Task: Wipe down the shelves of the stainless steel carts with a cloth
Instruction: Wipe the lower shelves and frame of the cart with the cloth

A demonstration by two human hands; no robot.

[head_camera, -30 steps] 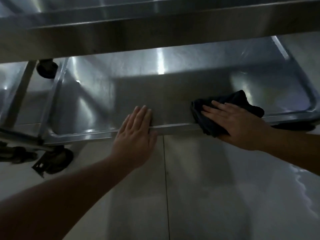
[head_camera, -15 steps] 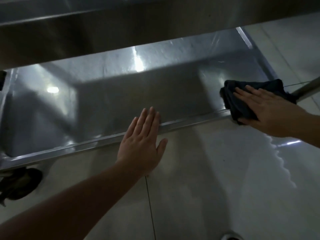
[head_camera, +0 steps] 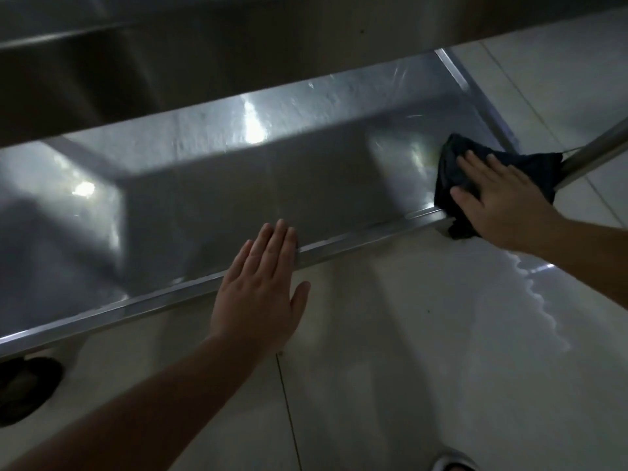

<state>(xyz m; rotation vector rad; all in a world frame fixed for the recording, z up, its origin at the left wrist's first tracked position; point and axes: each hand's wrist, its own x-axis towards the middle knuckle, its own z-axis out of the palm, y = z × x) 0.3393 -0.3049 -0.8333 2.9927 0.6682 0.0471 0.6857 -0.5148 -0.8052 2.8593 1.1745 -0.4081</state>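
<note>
The bottom shelf (head_camera: 238,198) of a stainless steel cart lies low over the floor, its raised front rim (head_camera: 356,237) running from lower left to right. A dark cloth (head_camera: 452,164) sits on the shelf's near right corner, draped over the rim. My right hand (head_camera: 499,202) presses flat on the cloth, fingers spread. My left hand (head_camera: 261,290) rests flat on the front rim near the middle, fingers together and holding nothing.
The upper shelf (head_camera: 238,52) overhangs the bottom one across the top of the view. A round cart post (head_camera: 598,154) rises at the right corner. A caster wheel (head_camera: 23,389) shows at lower left. Pale floor tiles (head_camera: 441,351) lie in front, with a shoe tip (head_camera: 455,462).
My right hand slid the cloth rightward along the front rim to the shelf's right corner. The left hand stayed on the rim. The view shifted right.
</note>
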